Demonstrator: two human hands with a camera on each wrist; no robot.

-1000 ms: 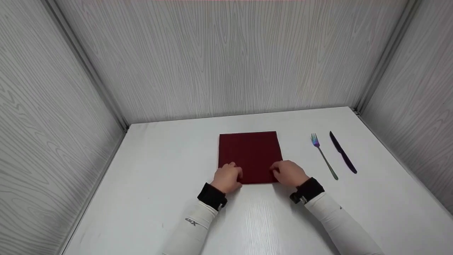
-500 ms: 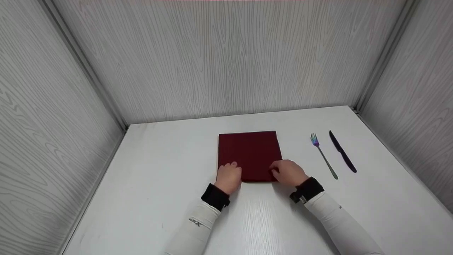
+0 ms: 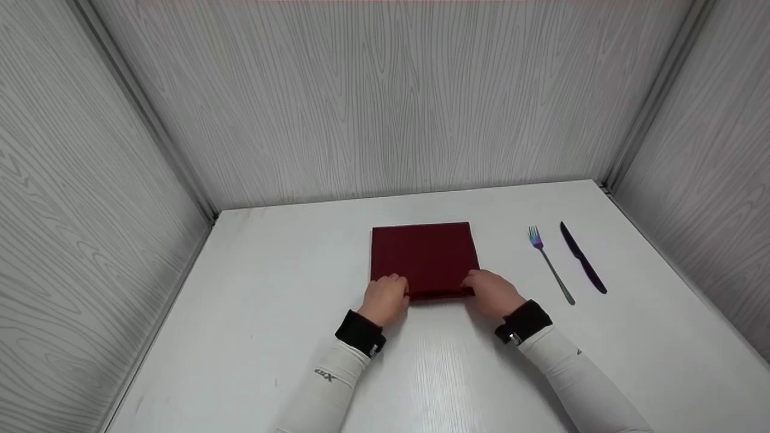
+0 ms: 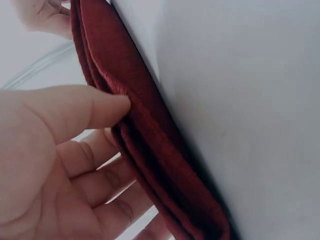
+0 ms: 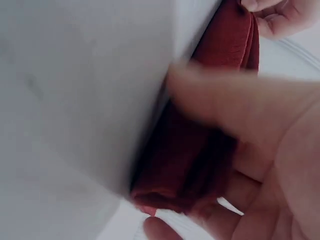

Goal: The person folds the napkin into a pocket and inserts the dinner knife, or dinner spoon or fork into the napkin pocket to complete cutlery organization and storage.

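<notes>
The left hand point(image 3: 385, 299) pinches the cloth point(image 3: 426, 258) and the right hand point(image 3: 494, 296) grips it, one by each near corner, maybe to keep the fold even; it lies on the table point(image 3: 289, 270), left of the fork point(image 3: 550, 264) and knife point(image 3: 581, 257).

Through the head camera we are looking forward and down across the bench point(image 3: 271, 288). Through each wrist camera we are peering closely at the red cloth point(image 3: 424, 255), both views sharing its layered edge.
</notes>
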